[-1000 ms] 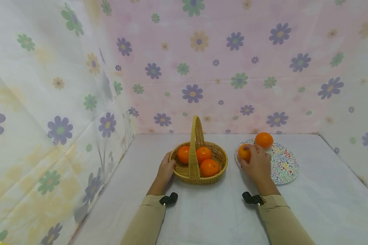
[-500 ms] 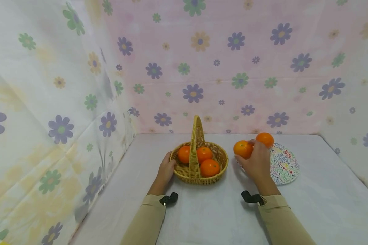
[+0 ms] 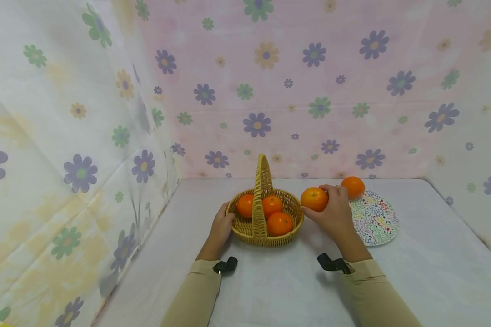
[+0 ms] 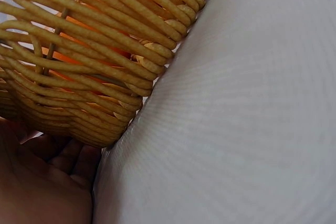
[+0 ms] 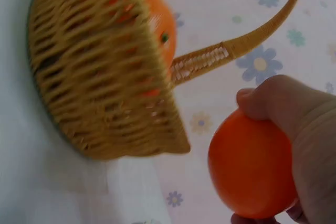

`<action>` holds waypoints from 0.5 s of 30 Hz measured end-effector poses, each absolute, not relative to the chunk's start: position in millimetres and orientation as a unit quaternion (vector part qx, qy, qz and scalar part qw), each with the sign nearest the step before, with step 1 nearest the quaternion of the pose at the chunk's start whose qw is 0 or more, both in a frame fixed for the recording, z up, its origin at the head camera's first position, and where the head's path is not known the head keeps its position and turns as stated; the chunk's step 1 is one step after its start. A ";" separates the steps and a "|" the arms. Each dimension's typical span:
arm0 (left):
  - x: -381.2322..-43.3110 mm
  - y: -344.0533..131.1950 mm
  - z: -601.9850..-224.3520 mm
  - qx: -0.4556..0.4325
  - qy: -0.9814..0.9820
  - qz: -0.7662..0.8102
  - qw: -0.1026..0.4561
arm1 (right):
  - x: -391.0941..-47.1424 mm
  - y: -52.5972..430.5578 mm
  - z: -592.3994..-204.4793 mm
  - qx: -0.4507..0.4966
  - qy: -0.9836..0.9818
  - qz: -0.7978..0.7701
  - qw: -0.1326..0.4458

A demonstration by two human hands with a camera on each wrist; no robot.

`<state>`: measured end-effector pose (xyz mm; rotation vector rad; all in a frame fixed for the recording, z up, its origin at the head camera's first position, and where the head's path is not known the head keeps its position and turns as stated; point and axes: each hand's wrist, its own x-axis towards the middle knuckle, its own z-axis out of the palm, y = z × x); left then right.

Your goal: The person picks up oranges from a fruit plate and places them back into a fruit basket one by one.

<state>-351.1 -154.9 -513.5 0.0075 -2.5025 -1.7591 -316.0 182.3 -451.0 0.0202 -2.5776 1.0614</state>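
Note:
A yellow wicker basket (image 3: 266, 240) with a tall arched handle stands on the table, holding three oranges (image 3: 280, 224). At its left side my left hand (image 3: 222, 227) grips the basket wall, thumb near the rim; in the left wrist view the fingers of that hand (image 4: 63, 156) lie against the weave. My right hand (image 3: 336, 213) holds another orange (image 3: 314, 199) between thumb and fingers, just right of the basket rim. The right wrist view shows this held orange (image 5: 252, 166) raised beside the basket (image 5: 94, 77).
A round plate (image 3: 378, 222) with multicoloured speckles lies to the right, partly behind my right hand. One orange (image 3: 353, 187) sits at its far edge. White cloth covers the table (image 3: 278, 286); flowered cloth (image 3: 286, 91) hangs behind and at the sides.
My right hand has lifted the orange off the plate and carried it left to the basket's right rim. My left hand and the basket have stayed in place.

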 end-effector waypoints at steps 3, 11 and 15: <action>-352.0 -155.4 -514.3 0.000 -0.817 -0.576 0.043 | -312.9 178.3 -446.3 0.003 -0.904 0.394 0.167; -352.7 -154.9 -514.4 -0.001 -0.816 -0.576 0.046 | -310.0 168.5 -441.5 0.036 -0.893 0.417 0.164; -352.4 -154.5 -514.0 0.001 -0.816 -0.576 0.046 | -309.2 164.3 -443.1 0.061 -0.892 0.416 0.164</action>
